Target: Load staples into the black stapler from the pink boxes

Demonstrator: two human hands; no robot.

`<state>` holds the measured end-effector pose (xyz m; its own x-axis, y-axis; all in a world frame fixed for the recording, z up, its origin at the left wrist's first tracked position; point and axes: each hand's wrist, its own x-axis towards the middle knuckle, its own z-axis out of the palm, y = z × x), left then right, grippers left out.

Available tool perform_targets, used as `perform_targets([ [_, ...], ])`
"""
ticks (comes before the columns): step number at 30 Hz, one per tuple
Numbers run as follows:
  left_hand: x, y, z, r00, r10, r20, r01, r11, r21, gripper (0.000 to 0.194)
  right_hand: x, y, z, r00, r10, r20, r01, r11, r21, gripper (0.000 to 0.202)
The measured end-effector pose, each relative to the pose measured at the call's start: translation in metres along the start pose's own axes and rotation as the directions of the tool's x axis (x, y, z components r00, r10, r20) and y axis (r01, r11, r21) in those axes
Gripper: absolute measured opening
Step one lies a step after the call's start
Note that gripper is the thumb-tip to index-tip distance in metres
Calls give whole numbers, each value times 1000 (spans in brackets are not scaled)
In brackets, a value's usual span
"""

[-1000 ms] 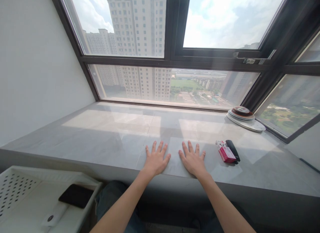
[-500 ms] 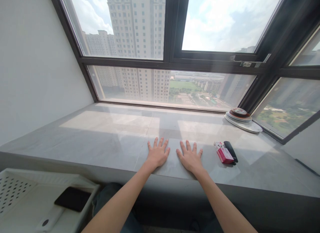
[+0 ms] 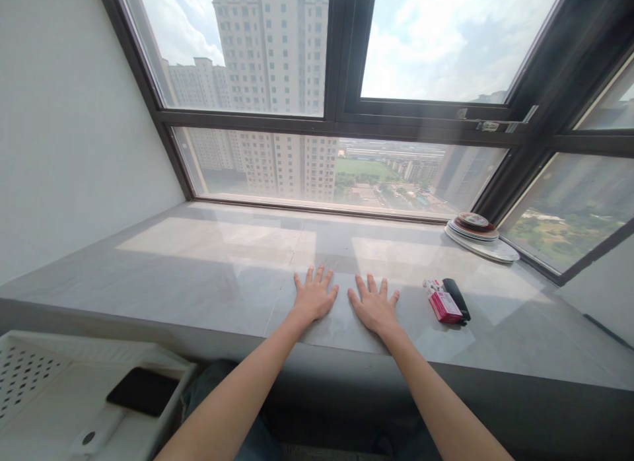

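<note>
My left hand (image 3: 314,296) lies palm down on the grey windowsill (image 3: 198,276), fingers spread and holding nothing. Beside it on the right, my right hand (image 3: 375,304) also rests flat on the sill with its fingers apart, and nothing is in it. A small gap separates the two hands. To the right of my right hand, a pink and white box (image 3: 444,306) lies against a black stapler-like object (image 3: 456,298); neither hand touches them.
A stack of plates (image 3: 475,234) stands in the sill's back right corner, by the window frame (image 3: 297,123). At the lower left, below the sill, a white plastic basket (image 3: 94,345) holds a black phone-like object (image 3: 142,391).
Both hands have shifted very slightly on the sill, still flat and spread. The objects around them have not moved.
</note>
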<state>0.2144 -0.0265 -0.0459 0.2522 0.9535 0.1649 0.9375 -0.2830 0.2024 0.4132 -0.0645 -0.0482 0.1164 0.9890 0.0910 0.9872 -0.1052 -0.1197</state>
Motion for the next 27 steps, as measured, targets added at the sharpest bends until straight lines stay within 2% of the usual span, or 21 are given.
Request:
perform_targets([
  [12, 15, 1, 1, 1000, -4, 6, 4, 1000, 9, 69, 15, -5, 1, 999, 45, 6, -45, 999, -18, 80],
  [27, 27, 0, 2, 1000, 0, 29, 0, 1000, -1, 73, 50, -11, -1, 995, 77, 67, -79, 997, 17, 85],
])
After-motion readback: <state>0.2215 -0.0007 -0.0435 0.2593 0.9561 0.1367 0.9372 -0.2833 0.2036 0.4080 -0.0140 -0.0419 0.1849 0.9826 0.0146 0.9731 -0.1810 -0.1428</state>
